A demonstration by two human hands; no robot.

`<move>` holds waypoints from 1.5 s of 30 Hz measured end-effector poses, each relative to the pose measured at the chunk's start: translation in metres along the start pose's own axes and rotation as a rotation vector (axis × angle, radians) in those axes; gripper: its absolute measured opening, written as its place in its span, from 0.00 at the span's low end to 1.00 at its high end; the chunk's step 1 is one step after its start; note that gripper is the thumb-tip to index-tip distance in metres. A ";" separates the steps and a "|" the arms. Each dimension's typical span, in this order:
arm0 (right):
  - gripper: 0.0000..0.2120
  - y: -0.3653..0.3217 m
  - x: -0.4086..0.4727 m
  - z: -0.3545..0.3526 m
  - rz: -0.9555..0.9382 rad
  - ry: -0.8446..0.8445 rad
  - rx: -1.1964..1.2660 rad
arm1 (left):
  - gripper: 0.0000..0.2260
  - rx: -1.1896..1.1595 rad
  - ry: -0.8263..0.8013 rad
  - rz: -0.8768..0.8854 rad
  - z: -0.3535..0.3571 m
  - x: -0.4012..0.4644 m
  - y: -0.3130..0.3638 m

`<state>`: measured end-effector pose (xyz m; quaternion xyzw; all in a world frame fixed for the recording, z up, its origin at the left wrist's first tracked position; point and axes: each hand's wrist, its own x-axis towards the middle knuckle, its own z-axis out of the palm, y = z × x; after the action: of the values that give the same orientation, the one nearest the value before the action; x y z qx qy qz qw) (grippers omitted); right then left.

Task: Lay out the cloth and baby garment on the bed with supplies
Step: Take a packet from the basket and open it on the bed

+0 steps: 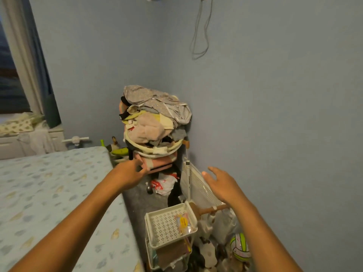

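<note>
Reaching for the tall heap of crumpled grey, pink and yellow clothes (pixel 157 118) piled on a pink-and-white seat-like frame (pixel 157 160) in the far corner; cloth and baby garment are presumably in that heap, I cannot tell which pieces. Nothing is lying on the pale blue patterned bedsheet (pixel 49 193) at left yet.

Left hand (pixel 131 173) is touching the frame's lower pink edge, fingers curling round it, though the grip itself is partly hidden. Right hand (pixel 222 185) is hovering just right of the frame, fingers spread and relaxed, holding nothing.

Risks, my read:
- Heap is sitting high and overhanging the frame. Tugging the frame, or pulling a low piece, is likely tipping the whole pile onto the floor.
- Floor below is cluttered: red-and-white plastic bag (pixel 163 184), white slatted panel (pixel 198 185) leaning on the blue wall (pixel 275 95). Fallen clothes are landing in that mess.
- Right forearm is passing over the white perforated plastic tray trolley (pixel 167 226) holding small yellow packets (pixel 183 222); a careless sweep back is knocking it.
- Green-and-white ball (pixel 240 249) near right is a trip hazard when stepping in.

Safer: right hand steadying the heap's top, lifting pieces from above.
</note>
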<state>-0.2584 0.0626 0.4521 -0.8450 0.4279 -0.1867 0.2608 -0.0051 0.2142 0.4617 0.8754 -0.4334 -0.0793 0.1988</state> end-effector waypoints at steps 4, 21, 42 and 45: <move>0.26 0.028 0.068 0.018 -0.003 -0.075 0.020 | 0.23 -0.026 0.012 -0.089 0.040 0.048 0.011; 0.23 0.258 0.234 0.330 0.147 -0.702 0.018 | 0.25 -0.258 -0.274 -0.526 0.433 0.206 -0.039; 0.41 0.313 0.241 0.422 0.183 -0.758 0.155 | 0.32 -0.741 -0.174 -0.387 0.582 0.196 -0.066; 0.41 0.292 0.247 0.414 0.100 -0.790 0.243 | 0.31 -0.753 -0.048 -0.441 0.552 0.188 -0.069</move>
<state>-0.0787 -0.1690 -0.0296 -0.7930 0.3104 0.1154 0.5113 -0.0117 -0.0507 -0.0622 0.8115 -0.1815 -0.2928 0.4720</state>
